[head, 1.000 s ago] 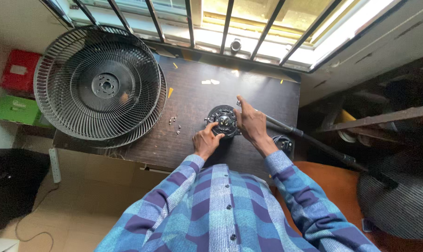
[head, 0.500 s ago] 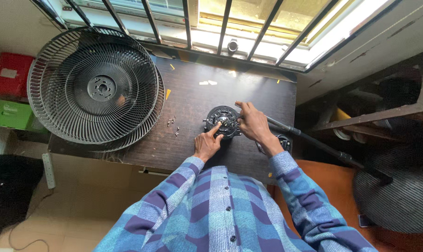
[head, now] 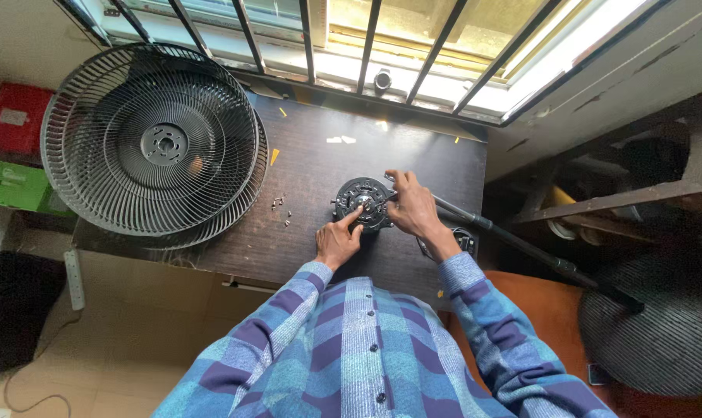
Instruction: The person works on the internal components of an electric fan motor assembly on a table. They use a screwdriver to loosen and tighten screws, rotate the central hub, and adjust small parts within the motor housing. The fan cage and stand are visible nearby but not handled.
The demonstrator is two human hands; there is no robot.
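Observation:
A round black fan motor housing (head: 362, 201) stands on the dark wooden table (head: 312, 170), joined to a black pole (head: 537, 251) that runs off to the right. My left hand (head: 337, 240) rests at its near edge with the index finger pressed on its face. My right hand (head: 413, 205) grips the housing's right side, fingers curled over the rim. Several small screws (head: 281, 207) lie loose on the table just left of the housing.
Two stacked black wire fan grilles (head: 153, 143) cover the table's left end. A barred window (head: 351, 46) runs along the far edge. Red (head: 14, 116) and green (head: 10, 186) boxes sit at far left. Another fan grille (head: 660, 325) lies on the floor at right.
My left index finger has shifted slightly across the housing's face. The right hand keeps its grip on the side. The view has moved a little.

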